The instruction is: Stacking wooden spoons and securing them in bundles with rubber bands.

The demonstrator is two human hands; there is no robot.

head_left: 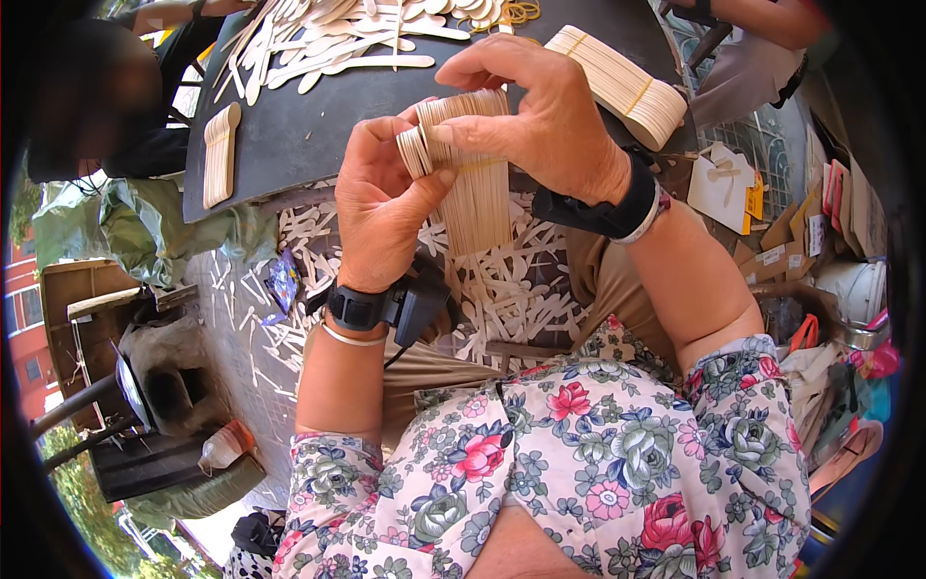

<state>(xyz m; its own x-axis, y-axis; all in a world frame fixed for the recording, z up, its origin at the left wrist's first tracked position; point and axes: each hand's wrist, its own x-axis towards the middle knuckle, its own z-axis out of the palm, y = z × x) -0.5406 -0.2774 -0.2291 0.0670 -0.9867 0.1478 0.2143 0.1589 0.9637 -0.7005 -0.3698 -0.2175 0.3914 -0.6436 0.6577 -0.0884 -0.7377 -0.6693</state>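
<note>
A thick stack of wooden spoons (479, 207) is held upright over the front edge of the dark table (299, 145). My left hand (381, 207) grips the stack's upper left side, thumb in front and fingers curled behind. There, a few spoons stand slightly apart from the others. My right hand (550, 121) arches over the top of the stack with its thumb pressed on the rounded ends; some of its fingertips are hidden behind. A banded bundle of wooden spoons (627, 92) lies to the right, and a smaller bundle (221, 154) lies at the table's left.
Loose wooden spoons (338, 39) are heaped at the back of the table beside yellow rubber bands (519, 12). Many more spoons (511, 299) litter the ground below. Other people sit at the far left and far right. Cardboard (781, 241) and a white bucket (854, 289) stand at right.
</note>
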